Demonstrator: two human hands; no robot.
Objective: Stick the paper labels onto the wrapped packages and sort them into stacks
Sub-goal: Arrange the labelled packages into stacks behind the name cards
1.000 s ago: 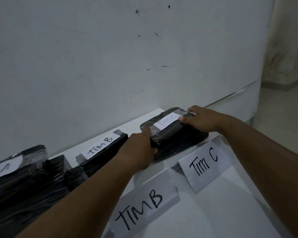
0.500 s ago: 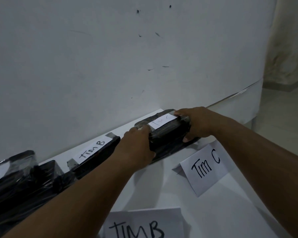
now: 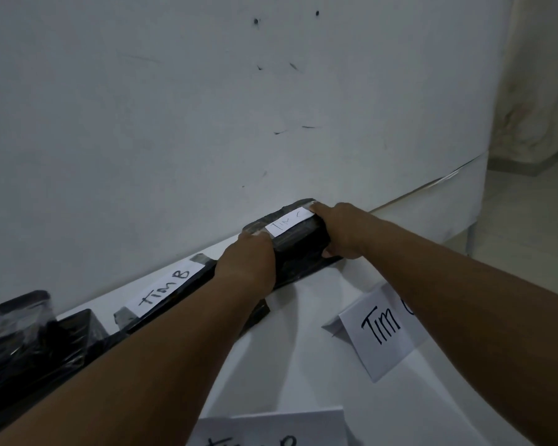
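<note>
**At the back edge of the worktop: setting the Tim C package down**

At the back edge of the worktop (image 3: 303, 349), hard against the wall (image 3: 207, 123), I have the labelled package (image 3: 298, 244) held between both hands. My left hand (image 3: 248, 262) grips its near-left end with fingers curled over the top; my right hand (image 3: 339, 230) wraps its right end, thumb underneath and a fingertip on the end of the paper label (image 3: 290, 222), which reads Tim C. Both hands are closed round the package, not spread.

I judge the sticking done for this one and the sorting in hand: it sits behind the folded Tim C sign (image 3: 380, 329), so this is its place. I cannot tell whether it rests fully flat yet.

Just to its left, along the same edge, lies the Tim B package (image 3: 187, 294), and further left more wrapped packages (image 3: 29, 342).

Next I should square the package to the wall, press the label ends flat, then let go with both hands without dragging it.
</note>
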